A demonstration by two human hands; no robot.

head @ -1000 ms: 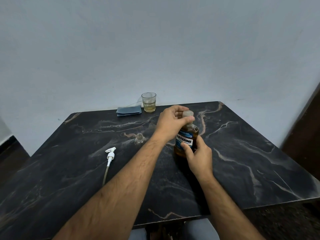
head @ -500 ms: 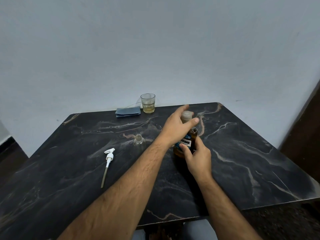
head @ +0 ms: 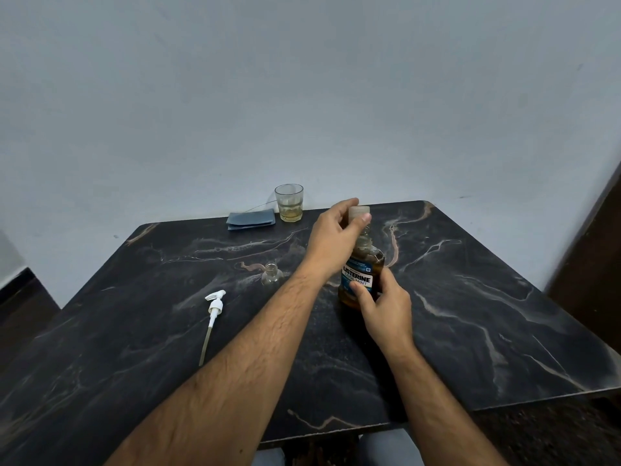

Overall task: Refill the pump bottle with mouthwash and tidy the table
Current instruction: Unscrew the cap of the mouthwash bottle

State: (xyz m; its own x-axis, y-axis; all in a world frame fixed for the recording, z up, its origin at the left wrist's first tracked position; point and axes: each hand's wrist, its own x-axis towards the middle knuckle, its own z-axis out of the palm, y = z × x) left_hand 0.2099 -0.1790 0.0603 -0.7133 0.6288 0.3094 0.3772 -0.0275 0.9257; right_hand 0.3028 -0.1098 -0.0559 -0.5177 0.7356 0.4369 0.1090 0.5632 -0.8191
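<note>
An amber mouthwash bottle [head: 361, 280] with a blue label stands mid-table. My right hand [head: 383, 307] grips its body from the near side. My left hand [head: 332, 240] pinches the pale cap [head: 358, 211] and holds it just above the bare bottle neck. A small clear pump bottle [head: 271, 275] stands open to the left, partly behind my left forearm. Its white pump head [head: 215, 306] with its long tube lies flat on the table further left.
A drinking glass [head: 289, 203] with a little yellowish liquid stands at the back edge of the dark marble table [head: 470, 314]. A folded blue cloth [head: 250, 220] lies beside it. A wall runs right behind the table.
My left hand has turned on the cap and lifted it off; the bottle neck now shows bare below it. My right hand kept its hold on the bottle.
</note>
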